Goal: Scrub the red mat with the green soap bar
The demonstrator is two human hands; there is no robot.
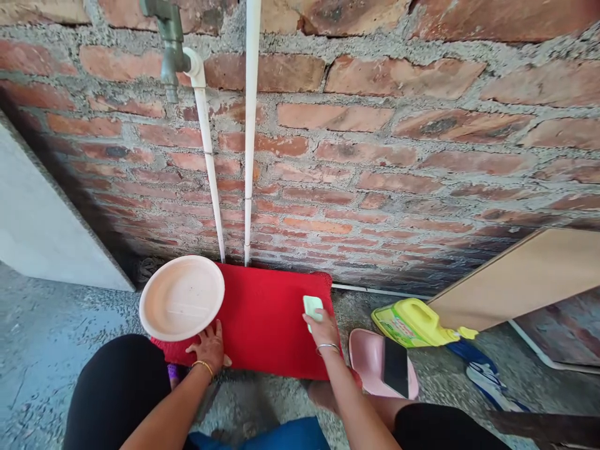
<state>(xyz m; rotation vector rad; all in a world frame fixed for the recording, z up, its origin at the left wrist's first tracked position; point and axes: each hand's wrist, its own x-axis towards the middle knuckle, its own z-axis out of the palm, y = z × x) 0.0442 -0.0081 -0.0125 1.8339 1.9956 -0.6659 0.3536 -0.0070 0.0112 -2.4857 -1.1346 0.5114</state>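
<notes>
A red cloth (272, 319) lies spread out in front of me, close to the foot of the wall. My left hand (209, 350) rests on its near left part with the fingers apart, just below the rim of a pale pink basin (185, 297). The basin stands on the cloth's left end, and nothing shows inside it but a few specks. In my right hand (324, 330) is a pale green rounded block (312, 305), held against the right side of the cloth. Whether the block is a brush or a bar of soap I cannot tell.
A pink dustpan-like tray (363, 353) holding a dark phone-like slab (396, 367) sits at the right. Beyond it lie a yellow jug (412, 320) and a blue-and-white shoe (490, 384). A tap (169, 56) and white pipes (250, 131) run along the brick wall (356, 150).
</notes>
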